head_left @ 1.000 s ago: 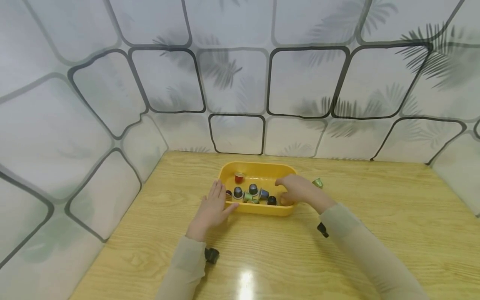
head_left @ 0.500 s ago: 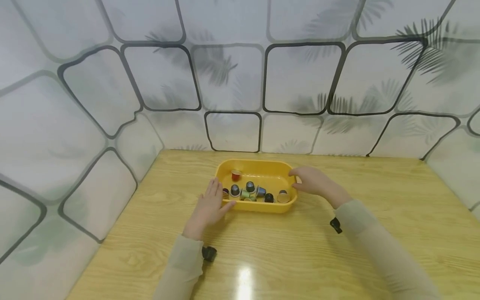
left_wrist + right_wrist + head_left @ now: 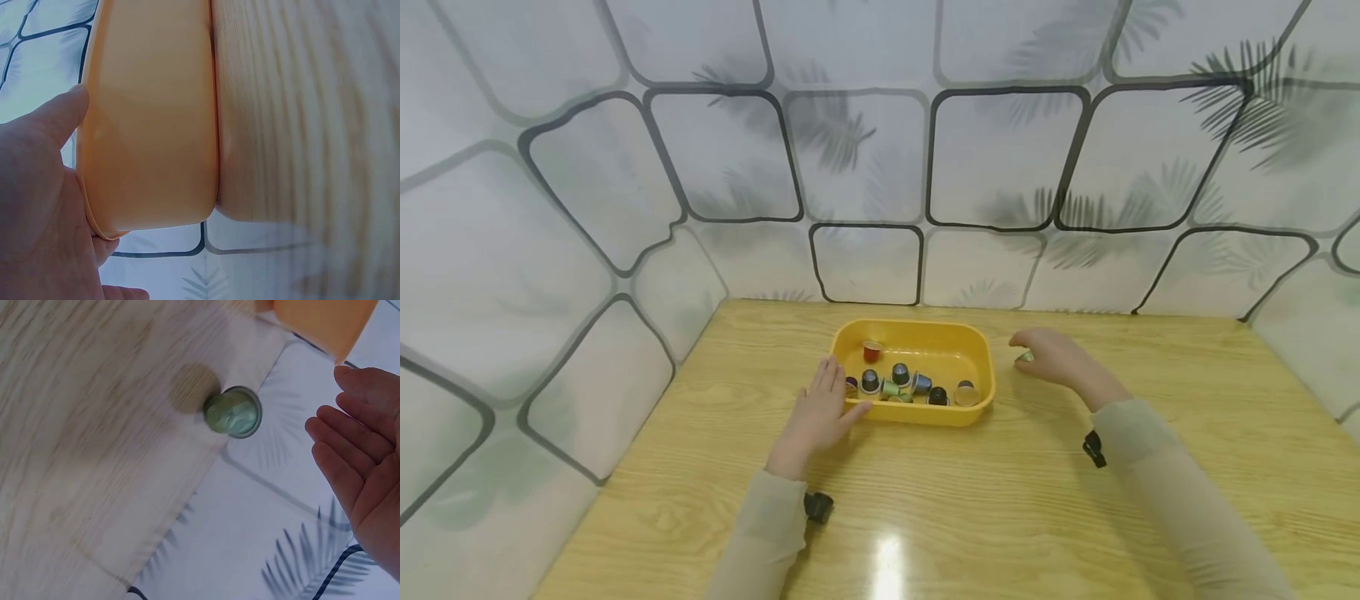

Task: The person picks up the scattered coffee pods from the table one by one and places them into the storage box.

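Observation:
A yellow tray (image 3: 917,325) with coffee capsules in it stands on the wooden table. My left hand (image 3: 820,412) rests on its near left corner with extended fingers; the left wrist view has the thumb at the tray rim (image 3: 94,187). Beyond the tray's right end, my right hand (image 3: 1060,362) hovers beside a green coffee capsule (image 3: 1026,357), partly hiding it in the head view. From the right wrist, the green capsule (image 3: 234,412) lies on the tabletop, apart from my right hand (image 3: 369,450), whose fingers are relaxed and hold nothing.
Inside the tray lie a red capsule (image 3: 872,351), a blue capsule (image 3: 922,382), a black capsule (image 3: 937,397), an orange-rimmed capsule (image 3: 966,394) and several others. Patterned white walls (image 3: 865,267) border the table (image 3: 970,500) at the back and left.
My right hand has come out of the tray and moved right, over to the green capsule. An orange-rimmed capsule now shows at the tray's right end. The left hand stays at the corner.

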The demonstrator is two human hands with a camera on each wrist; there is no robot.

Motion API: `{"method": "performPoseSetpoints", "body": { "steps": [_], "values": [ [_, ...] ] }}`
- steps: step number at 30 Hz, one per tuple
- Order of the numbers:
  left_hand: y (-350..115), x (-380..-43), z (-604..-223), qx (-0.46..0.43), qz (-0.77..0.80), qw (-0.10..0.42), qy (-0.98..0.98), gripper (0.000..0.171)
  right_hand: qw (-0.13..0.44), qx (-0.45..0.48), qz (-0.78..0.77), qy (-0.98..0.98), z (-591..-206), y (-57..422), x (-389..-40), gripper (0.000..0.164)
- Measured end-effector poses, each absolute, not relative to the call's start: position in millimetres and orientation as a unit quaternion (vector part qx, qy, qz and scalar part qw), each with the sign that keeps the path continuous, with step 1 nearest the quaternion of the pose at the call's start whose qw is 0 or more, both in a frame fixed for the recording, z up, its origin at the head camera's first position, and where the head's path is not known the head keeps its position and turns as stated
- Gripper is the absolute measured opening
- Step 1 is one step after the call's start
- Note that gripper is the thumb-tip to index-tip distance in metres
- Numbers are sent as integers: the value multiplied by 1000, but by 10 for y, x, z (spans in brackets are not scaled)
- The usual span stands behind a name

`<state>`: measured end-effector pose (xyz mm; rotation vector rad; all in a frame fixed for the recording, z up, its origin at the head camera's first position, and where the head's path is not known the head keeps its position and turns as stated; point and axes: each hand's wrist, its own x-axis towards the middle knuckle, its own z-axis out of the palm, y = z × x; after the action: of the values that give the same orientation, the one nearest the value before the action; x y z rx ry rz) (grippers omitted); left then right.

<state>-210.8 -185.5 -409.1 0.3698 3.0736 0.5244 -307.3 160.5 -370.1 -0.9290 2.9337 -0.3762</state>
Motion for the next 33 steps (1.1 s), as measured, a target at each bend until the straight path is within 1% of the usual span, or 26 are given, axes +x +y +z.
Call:
{"method": "performPoseSetpoints", "body": {
  "steps": [9,22,33],
  "values": [
    [-1857,-2107,-4080,116,159,9,980,79,14,-288,-121,950,-3738,1763,-3084,32],
    [-1860,-2124,-4083,116,166,1,979,76,34,-261,-117,958,-3773,1901,-3144,34],
    [-1855,-2118,-4090,120,161,-1,980,79,21,-260,-112,959,-3890,2060,-3220,31]
  ]
}}
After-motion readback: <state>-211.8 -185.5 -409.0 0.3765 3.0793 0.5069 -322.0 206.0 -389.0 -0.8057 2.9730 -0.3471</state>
